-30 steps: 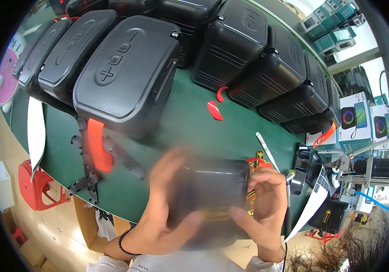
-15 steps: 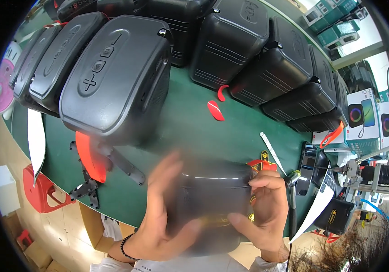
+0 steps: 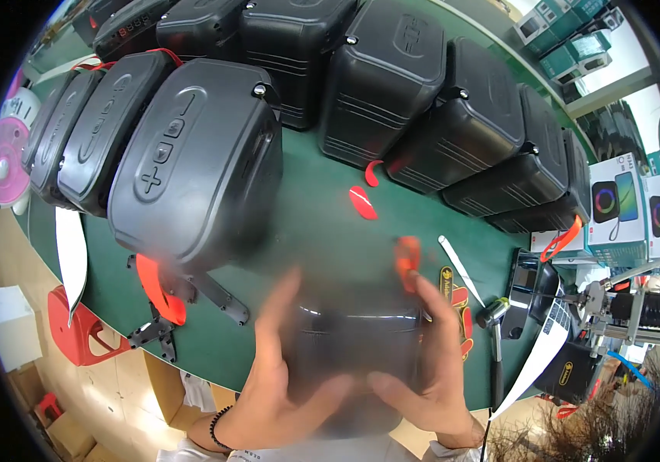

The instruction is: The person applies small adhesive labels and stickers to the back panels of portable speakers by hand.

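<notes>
Between left hand (image 3: 284, 389) and right hand (image 3: 436, 381): a blurred black case (image 3: 360, 335)
Its sides are grasped by both hands; just by the right fingertips, a red strap (image 3: 407, 256) is seen.

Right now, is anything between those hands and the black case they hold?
Nothing visible: the left hand and right hand hold the black case from either side. A red strap shows near the right hand.

Black case (image 3: 357, 335) at bottom centre looks like glossy plastic, kinda blurry though. Big speaker (image 3: 203, 146), upper left, is more satin plastic. Bench (image 3: 318, 181) looks smooth, stool (image 3: 72, 331) shiny plastic, lower-right sheet (image 3: 531, 366) papery.
</notes>
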Demonstrator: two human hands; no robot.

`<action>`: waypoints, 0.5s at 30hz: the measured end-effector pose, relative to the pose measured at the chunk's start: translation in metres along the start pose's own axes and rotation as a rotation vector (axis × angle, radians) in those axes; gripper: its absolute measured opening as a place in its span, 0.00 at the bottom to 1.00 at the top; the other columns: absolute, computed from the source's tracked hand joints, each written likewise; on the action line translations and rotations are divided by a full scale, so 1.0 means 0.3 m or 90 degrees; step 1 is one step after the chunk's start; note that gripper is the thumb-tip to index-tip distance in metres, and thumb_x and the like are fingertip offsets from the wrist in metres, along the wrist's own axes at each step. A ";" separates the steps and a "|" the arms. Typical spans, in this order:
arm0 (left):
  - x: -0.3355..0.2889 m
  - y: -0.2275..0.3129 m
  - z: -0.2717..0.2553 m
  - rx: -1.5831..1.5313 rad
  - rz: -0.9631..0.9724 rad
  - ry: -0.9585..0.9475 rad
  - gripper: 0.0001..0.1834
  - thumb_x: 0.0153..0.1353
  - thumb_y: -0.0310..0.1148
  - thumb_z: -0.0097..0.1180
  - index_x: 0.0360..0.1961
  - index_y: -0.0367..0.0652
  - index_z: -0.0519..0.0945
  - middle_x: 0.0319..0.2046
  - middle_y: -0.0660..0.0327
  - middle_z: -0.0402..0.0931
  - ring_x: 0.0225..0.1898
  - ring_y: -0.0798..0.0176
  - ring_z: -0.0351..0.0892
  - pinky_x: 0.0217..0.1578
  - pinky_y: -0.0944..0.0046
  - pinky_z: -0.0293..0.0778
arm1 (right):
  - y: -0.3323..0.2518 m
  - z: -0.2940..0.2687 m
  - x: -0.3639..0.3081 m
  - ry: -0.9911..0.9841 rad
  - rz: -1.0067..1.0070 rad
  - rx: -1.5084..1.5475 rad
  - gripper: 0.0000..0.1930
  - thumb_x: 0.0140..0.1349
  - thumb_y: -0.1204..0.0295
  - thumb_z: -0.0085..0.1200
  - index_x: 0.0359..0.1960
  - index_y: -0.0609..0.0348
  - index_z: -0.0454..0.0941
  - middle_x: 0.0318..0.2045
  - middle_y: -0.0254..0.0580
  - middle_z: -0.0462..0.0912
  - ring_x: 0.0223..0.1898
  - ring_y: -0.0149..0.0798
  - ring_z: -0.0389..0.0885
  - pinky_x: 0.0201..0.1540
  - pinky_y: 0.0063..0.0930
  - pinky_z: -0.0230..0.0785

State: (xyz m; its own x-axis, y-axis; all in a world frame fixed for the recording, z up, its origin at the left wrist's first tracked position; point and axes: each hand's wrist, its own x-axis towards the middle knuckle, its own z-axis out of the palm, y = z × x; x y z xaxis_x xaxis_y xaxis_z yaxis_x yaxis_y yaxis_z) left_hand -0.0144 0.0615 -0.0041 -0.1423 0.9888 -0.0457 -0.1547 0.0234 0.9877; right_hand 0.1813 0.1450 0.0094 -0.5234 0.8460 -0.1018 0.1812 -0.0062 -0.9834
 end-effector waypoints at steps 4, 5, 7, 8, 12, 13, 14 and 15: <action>-0.028 0.036 0.002 0.033 -0.039 0.037 0.55 0.60 0.27 0.65 0.79 0.31 0.40 0.79 0.44 0.41 0.77 0.52 0.53 0.75 0.54 0.49 | -0.023 -0.001 0.014 -0.074 0.008 -0.011 0.53 0.56 0.73 0.73 0.77 0.67 0.48 0.73 0.59 0.58 0.74 0.54 0.61 0.74 0.46 0.54; -0.026 0.041 -0.001 0.035 -0.041 0.036 0.55 0.60 0.27 0.65 0.79 0.31 0.40 0.79 0.44 0.41 0.77 0.52 0.53 0.75 0.54 0.49 | -0.035 -0.004 0.011 -0.076 -0.021 -0.079 0.52 0.56 0.73 0.72 0.77 0.68 0.49 0.73 0.60 0.59 0.73 0.55 0.61 0.75 0.47 0.54; -0.016 0.045 -0.005 0.070 -0.003 -0.007 0.54 0.61 0.27 0.65 0.79 0.30 0.41 0.79 0.44 0.42 0.77 0.52 0.51 0.76 0.53 0.48 | -0.048 -0.006 0.011 -0.076 -0.019 -0.088 0.51 0.56 0.73 0.72 0.77 0.68 0.51 0.73 0.61 0.60 0.73 0.55 0.62 0.75 0.47 0.54; -0.013 0.050 -0.005 0.071 0.009 -0.010 0.54 0.61 0.27 0.65 0.79 0.30 0.41 0.79 0.44 0.42 0.77 0.52 0.51 0.76 0.53 0.48 | -0.054 -0.011 0.010 -0.076 -0.019 -0.099 0.50 0.57 0.73 0.72 0.76 0.68 0.52 0.72 0.62 0.61 0.73 0.56 0.63 0.75 0.46 0.55; -0.030 0.035 -0.021 0.188 0.015 -0.019 0.54 0.64 0.28 0.65 0.79 0.28 0.39 0.76 0.36 0.45 0.78 0.38 0.47 0.75 0.44 0.48 | -0.014 0.023 0.015 -0.036 -0.073 -0.120 0.47 0.59 0.73 0.70 0.77 0.68 0.53 0.73 0.62 0.63 0.73 0.55 0.65 0.75 0.42 0.56; -0.036 0.021 -0.026 0.197 0.003 -0.015 0.54 0.65 0.31 0.65 0.79 0.27 0.40 0.76 0.36 0.45 0.78 0.38 0.46 0.75 0.45 0.48 | 0.005 0.034 0.004 -0.016 -0.091 -0.159 0.47 0.61 0.72 0.69 0.77 0.67 0.52 0.73 0.62 0.63 0.73 0.55 0.65 0.75 0.44 0.57; -0.045 0.014 -0.034 0.218 0.006 -0.030 0.55 0.65 0.34 0.65 0.79 0.27 0.38 0.78 0.36 0.41 0.80 0.38 0.43 0.76 0.45 0.47 | 0.012 0.040 -0.016 0.009 -0.078 -0.137 0.48 0.62 0.71 0.69 0.78 0.66 0.51 0.74 0.62 0.62 0.74 0.55 0.65 0.75 0.44 0.57; -0.067 0.037 -0.038 0.219 0.024 -0.040 0.55 0.65 0.34 0.65 0.79 0.27 0.38 0.78 0.36 0.41 0.80 0.38 0.43 0.76 0.45 0.47 | 0.013 0.038 -0.041 0.034 -0.065 -0.115 0.48 0.62 0.70 0.69 0.78 0.65 0.51 0.74 0.63 0.61 0.74 0.55 0.64 0.75 0.45 0.57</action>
State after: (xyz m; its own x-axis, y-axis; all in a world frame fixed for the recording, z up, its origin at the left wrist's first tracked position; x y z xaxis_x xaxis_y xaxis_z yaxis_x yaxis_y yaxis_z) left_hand -0.0245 0.0402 0.0059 -0.0794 0.9968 -0.0097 0.1894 0.0246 0.9816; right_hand 0.1789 0.1286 0.0051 -0.5029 0.8643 0.0090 0.2787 0.1720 -0.9449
